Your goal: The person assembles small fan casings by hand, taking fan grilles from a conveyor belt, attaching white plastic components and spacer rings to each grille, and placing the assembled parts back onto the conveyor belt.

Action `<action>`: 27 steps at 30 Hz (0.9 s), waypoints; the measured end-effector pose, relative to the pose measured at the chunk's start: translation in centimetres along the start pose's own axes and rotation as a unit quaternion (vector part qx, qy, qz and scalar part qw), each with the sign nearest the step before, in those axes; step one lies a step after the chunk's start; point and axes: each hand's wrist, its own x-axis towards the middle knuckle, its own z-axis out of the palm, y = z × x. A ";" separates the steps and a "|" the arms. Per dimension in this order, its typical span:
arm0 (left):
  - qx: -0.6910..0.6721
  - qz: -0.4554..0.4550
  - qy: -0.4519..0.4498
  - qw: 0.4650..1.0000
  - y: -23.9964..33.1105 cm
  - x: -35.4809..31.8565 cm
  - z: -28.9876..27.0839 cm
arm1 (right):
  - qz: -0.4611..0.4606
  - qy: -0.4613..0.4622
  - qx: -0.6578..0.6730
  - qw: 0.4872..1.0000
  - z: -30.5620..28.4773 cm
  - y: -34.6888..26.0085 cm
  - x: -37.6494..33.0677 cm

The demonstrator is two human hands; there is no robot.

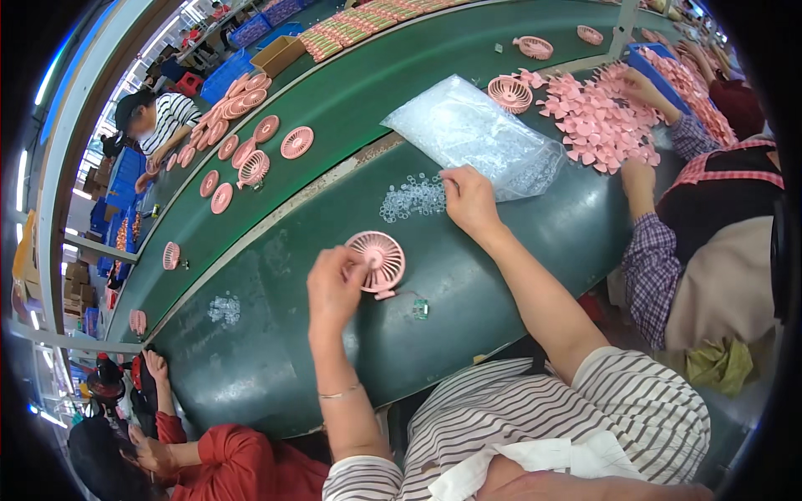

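Note:
A round pink fan housing (387, 265) with radial slats lies on the green work surface, a thin wire running from it to a small green circuit board (420, 309). Over its left side is my left hand (332, 288), fingers pinched close to the hub; whatever they hold is too small to make out. My right hand (472, 203) is closed at the right edge of a loose pile of clear rings (409, 199). Its fingertips are together, and I cannot see what is between them. Beyond it lies a clear plastic bag (472, 134) of such rings.
Pink fan blades (597, 117) are heaped at the right, where a co-worker's hands (639, 175) reach in. A smaller ring pile (224, 309) lies left. Pink fan parts (253, 167) rest on the belt (334, 100) beyond a raised divider. A person in red (242, 459) sits at the left.

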 end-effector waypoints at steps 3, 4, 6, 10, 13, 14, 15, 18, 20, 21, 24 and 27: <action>-0.090 -0.030 -0.031 0.995 0.8 -2.0 1.0 | -0.006 -0.048 -0.105 0.993 0.9 -1.1 1.4; -0.083 0.011 0.013 0.996 0.0 -2.6 1.8 | 0.008 -0.120 -0.175 0.977 1.0 -1.5 2.0; -0.157 -0.099 0.037 0.982 0.7 -3.3 2.3 | 0.011 -0.211 -0.239 0.948 1.6 -1.6 3.0; 0.047 -0.168 0.012 0.985 2.0 -3.5 1.1 | -0.010 -0.216 -0.287 0.933 1.3 -1.7 3.4; 0.058 -0.173 -0.053 0.982 1.8 -3.9 1.2 | -0.018 -0.233 -0.307 0.922 1.5 -2.6 3.6; 0.044 -0.166 -0.042 0.984 1.6 -4.0 1.6 | -0.025 -0.244 -0.322 0.914 1.7 -2.9 3.7; 0.033 -0.165 -0.031 0.985 1.1 -4.3 1.7 | -0.027 -0.259 -0.326 0.909 2.0 -3.3 3.8; -0.008 -0.111 0.028 0.993 0.0 -4.1 2.2 | -0.034 -0.199 -0.332 0.921 1.8 -2.9 4.4; -0.025 -0.133 0.033 0.990 -0.5 -4.0 1.9 | -0.067 -0.108 -0.285 0.950 1.1 -2.4 4.0; -0.097 -0.129 0.063 0.985 -0.9 -3.9 2.0 | -0.090 -0.077 -0.254 0.960 0.5 -3.4 3.9; -0.173 -0.121 0.107 0.972 -1.3 -4.4 1.1 | -0.073 -0.067 -0.077 0.992 -1.1 -6.9 2.4; -0.040 -0.179 0.067 0.981 -0.2 -4.9 -0.6 | 0.041 -0.115 0.109 0.986 -1.4 -8.1 0.6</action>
